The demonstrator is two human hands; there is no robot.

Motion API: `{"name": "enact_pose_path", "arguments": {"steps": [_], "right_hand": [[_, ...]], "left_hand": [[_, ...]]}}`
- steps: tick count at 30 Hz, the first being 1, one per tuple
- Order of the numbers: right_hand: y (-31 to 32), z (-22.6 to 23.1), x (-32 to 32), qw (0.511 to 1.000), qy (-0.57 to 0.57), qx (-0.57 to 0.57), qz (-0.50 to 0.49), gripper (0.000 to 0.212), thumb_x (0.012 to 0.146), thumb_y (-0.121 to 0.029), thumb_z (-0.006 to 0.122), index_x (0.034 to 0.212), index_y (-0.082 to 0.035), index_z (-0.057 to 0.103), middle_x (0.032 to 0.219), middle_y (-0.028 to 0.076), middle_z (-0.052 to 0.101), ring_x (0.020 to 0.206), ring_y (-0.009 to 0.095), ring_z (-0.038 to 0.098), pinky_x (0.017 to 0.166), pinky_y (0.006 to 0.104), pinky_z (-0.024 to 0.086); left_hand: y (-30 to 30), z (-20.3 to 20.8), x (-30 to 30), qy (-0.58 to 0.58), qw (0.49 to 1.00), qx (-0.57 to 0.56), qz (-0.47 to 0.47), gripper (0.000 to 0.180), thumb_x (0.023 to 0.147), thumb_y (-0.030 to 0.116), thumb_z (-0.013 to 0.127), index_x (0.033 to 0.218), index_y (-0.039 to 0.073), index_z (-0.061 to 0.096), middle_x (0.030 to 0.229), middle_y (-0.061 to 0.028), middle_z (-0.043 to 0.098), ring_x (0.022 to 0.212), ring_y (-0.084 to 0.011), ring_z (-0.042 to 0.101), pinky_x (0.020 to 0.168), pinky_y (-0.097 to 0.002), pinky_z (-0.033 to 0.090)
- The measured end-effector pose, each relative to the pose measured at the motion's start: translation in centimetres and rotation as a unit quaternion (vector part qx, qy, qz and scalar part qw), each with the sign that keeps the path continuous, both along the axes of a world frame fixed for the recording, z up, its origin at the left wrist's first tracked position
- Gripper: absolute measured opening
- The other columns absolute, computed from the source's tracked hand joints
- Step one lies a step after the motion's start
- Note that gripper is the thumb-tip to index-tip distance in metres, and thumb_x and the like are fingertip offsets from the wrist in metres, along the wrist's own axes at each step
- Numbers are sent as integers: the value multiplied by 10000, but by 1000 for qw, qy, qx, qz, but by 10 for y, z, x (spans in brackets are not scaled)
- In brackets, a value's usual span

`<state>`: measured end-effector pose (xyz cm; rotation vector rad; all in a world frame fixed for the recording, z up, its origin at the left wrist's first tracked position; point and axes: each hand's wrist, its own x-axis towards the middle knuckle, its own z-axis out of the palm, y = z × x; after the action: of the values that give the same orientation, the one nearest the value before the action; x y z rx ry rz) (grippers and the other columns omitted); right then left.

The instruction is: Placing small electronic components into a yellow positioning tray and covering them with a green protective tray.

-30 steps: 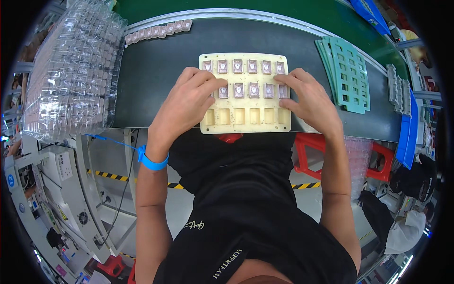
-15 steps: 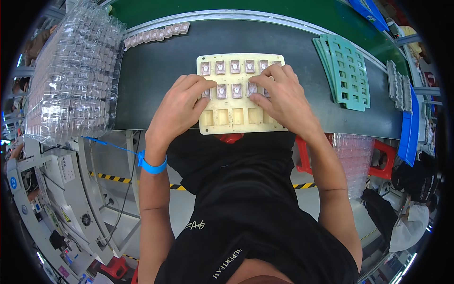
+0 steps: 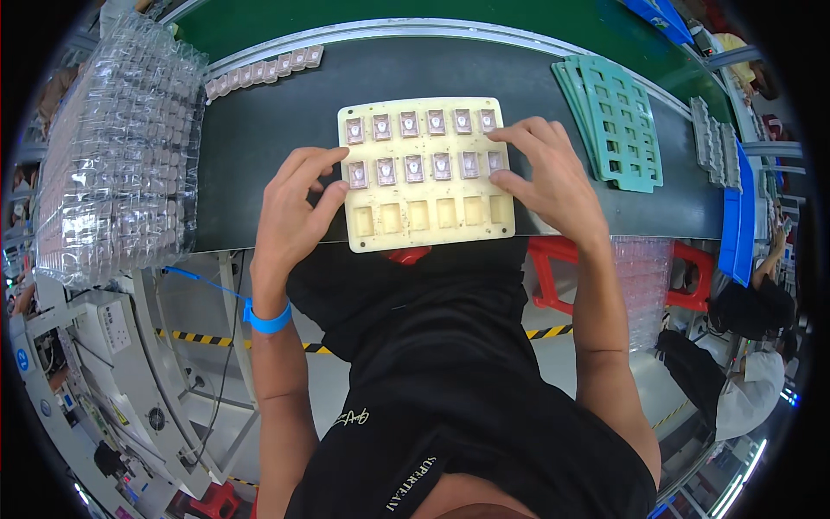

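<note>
A cream pocketed tray [image 3: 425, 145] lies on the dark work surface in front of me. Small pinkish, clear-looking rectangular pieces [image 3: 413, 167] fill its far and middle rows. The near row holds bare pockets [image 3: 418, 214]. My left hand [image 3: 298, 195] is at the tray's left edge, thumb and index finger spread apart beside the middle row. At the right edge, my right hand [image 3: 553, 173] has its index finger by the far-row end piece and its thumb by the middle-row end piece. Neither hand holds a piece. A blue wrist strap [image 3: 266, 318] circles my left wrist.
Several similar pieces stand in a slanted line [image 3: 264, 72] at the far left. Stacked clear plastic trays [image 3: 121, 156] rise at the left. Green slotted plates [image 3: 624, 125] lie right, beyond them grey trays [image 3: 716, 147] and a blue bin [image 3: 736, 229]. A red stool [image 3: 553, 268] stands below.
Both hands have drawn apart from over the tray to its side edges, uncovering the end pieces. The tray and the things around it appear shifted slightly left in view.
</note>
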<state>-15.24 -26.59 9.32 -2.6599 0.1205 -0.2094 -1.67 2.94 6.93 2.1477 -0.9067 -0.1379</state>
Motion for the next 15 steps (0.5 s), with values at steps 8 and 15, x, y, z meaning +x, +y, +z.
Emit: {"name": "enact_pose_path", "arguments": {"steps": [8,15], "right_hand": [[-7,-17,-5,997,39,53,-43,329,819,-204,788,1129,-118,723,1070,94,616,1038,303,561,927,397,478],[8,-10,-4,999,-11,17,-43,336,802,-230,809,1120,-136,753,1146,84,591,1091,298,529,947,405,469]], "left_hand": [[-1,-20,1,55,995,-76,16,334,883,26,681,1216,7,693,1037,-107,661,806,-169,642,713,-289,530],[5,-34,4,37,990,-107,90,292,911,45,670,1198,13,708,1002,-104,691,794,-164,664,730,-290,542]]}}
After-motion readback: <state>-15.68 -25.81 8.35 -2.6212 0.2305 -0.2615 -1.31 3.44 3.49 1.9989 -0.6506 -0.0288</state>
